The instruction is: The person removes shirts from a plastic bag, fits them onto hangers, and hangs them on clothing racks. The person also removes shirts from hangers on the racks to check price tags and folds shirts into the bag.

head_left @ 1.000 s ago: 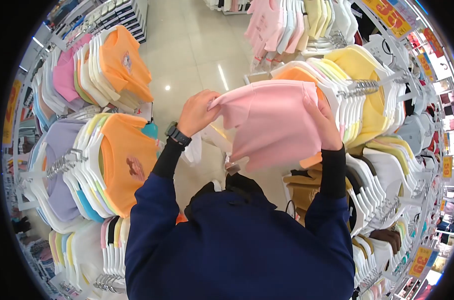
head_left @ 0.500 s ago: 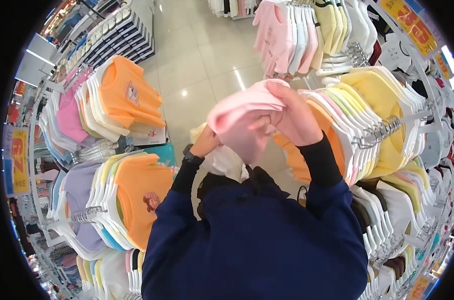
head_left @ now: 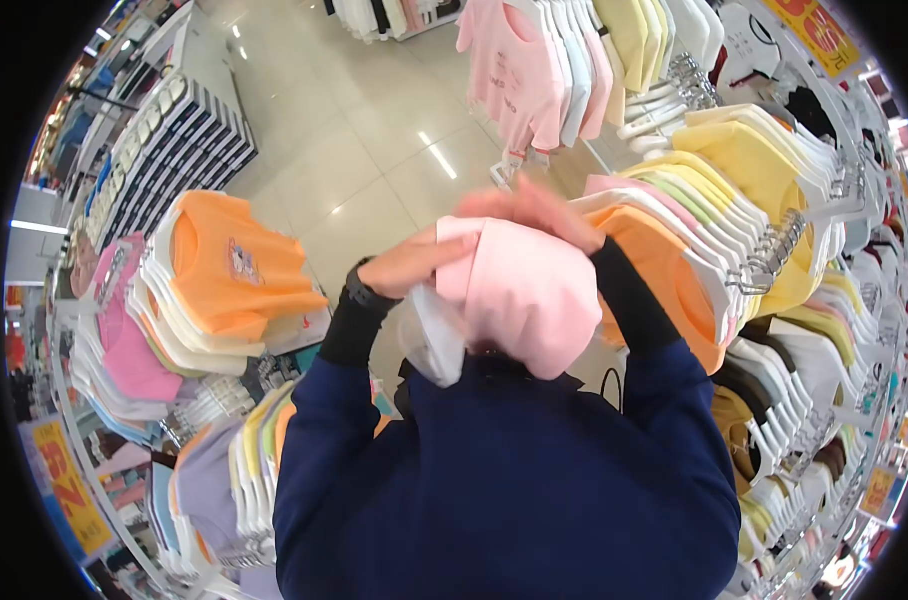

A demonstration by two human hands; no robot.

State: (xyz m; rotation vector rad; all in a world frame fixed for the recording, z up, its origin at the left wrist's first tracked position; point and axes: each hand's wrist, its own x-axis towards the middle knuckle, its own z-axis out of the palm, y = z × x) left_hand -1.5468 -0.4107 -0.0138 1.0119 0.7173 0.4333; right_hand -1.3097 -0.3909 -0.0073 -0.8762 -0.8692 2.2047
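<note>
A folded pink garment [head_left: 524, 290] is held up in front of my chest, its cloth bent into a thick roll. My left hand [head_left: 409, 265] grips its left edge, the thumb lying over the cloth. Against the far upper side of the bundle lies my right hand [head_left: 549, 215], its fingers smeared by motion. Below my left hand hangs a clear plastic bag [head_left: 434, 335], next to the garment; how it is held cannot be made out.
Orange shirts [head_left: 239, 265] hang on a rack at left. Yellow shirts [head_left: 744, 165] and an orange one [head_left: 664, 270] hang close by my right arm. Further off are a pink printed shirt [head_left: 514, 75], stacked shoe boxes [head_left: 189, 150] and the tiled floor [head_left: 344, 130].
The pink garment has turned and is bunched into a roll, nearer my body. My left hand has moved up onto its edge; my right hand has shifted left across its far side. The view has turned.
</note>
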